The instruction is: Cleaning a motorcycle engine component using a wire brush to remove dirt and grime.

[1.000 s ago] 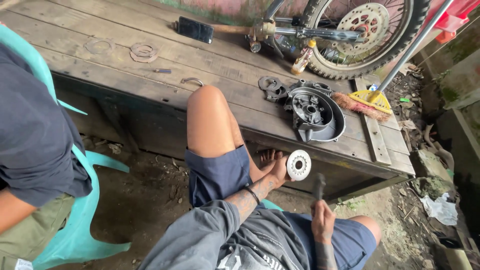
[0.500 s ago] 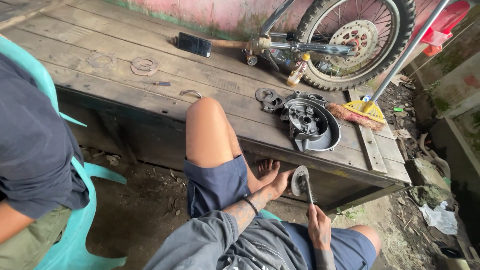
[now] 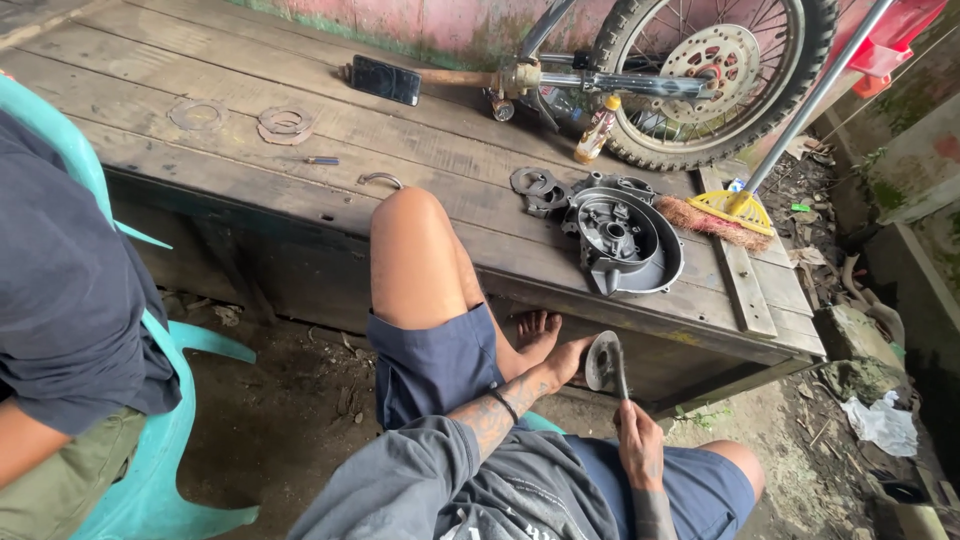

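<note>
Weathered grey plank platform fills the upper frame; view has swung a bit left and down versus the earlier frames, so more of its left planks show now. Spoked motorcycle wheel with knobby tyre and disc stands at the platform's far right edge, unchanged. Second person in dark shirt sits on a turquoise plastic chair at left, same spot as before. Dark grey cast engine cover lies on the planks, open side up, with loose round plates touching its left side; none of it has moved. Yellow hand broom with red bristles lies just right of the cover.

Round silver metal disc is below the platform edge, beside the wearer's bare foot. Left hand grips its left rim, fingers closed on it. A second ago the disc faced the camera flat; now it is turned nearly edge-on. Right hand is fisted around a dark slim tool, whose tip sits against the disc; earlier it was held off to the right, clear of the disc.
</note>
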